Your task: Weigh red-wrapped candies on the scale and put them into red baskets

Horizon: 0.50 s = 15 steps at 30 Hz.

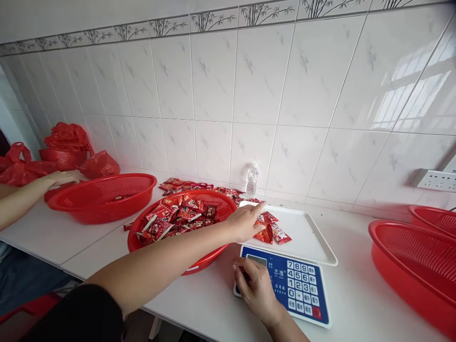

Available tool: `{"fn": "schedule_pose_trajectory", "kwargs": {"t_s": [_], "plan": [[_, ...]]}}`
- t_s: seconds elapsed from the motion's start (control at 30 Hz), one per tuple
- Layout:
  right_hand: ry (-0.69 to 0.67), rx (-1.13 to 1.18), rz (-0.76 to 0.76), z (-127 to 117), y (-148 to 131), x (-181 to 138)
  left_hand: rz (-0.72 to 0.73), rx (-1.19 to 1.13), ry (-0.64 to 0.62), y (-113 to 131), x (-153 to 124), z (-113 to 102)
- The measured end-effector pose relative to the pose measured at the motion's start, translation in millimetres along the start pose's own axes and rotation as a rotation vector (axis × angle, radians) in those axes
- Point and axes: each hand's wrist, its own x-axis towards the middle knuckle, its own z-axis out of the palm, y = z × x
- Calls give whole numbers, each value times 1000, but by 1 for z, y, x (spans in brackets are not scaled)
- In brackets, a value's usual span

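Note:
My left hand (245, 221) reaches over the white tray (309, 240) of a weighing scale. Its fingers are closed on a few red candy packets (264, 233), with the index finger stretched out. Two more packets (280, 233) lie on the tray beside them. My right hand (254, 285) rests, fingers curled, on the left part of the scale's blue keypad panel (297, 285), next to the display, and holds nothing. Left of the scale, a red mesh basket (134, 241) holds several red candy packets (178, 216).
Another person's hand (60, 178) rests on a nearly empty red basket (103, 197) at the left. Behind it are red plastic bags (67, 142). A water bottle (251, 180) stands by the tiled wall. Two red baskets (409, 266) and a power strip (436, 180) are at the right.

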Motion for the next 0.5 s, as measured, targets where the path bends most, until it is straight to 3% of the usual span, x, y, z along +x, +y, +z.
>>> {"fn": "schedule_pose_trajectory", "kwargs": {"t_s": [0.13, 0.27, 0.37, 0.5], "plan": [[23, -12, -25, 1, 1, -1, 67, -327, 331, 30, -39, -2], [191, -70, -151, -1, 4, -5, 147, -527, 603, 37, -69, 29], [295, -112, -197, -8, 8, -11, 192, -562, 712, 30, -73, 58], [421, -131, -4, -23, 18, -25, 295, -526, 740, 16, -66, 85]]}}
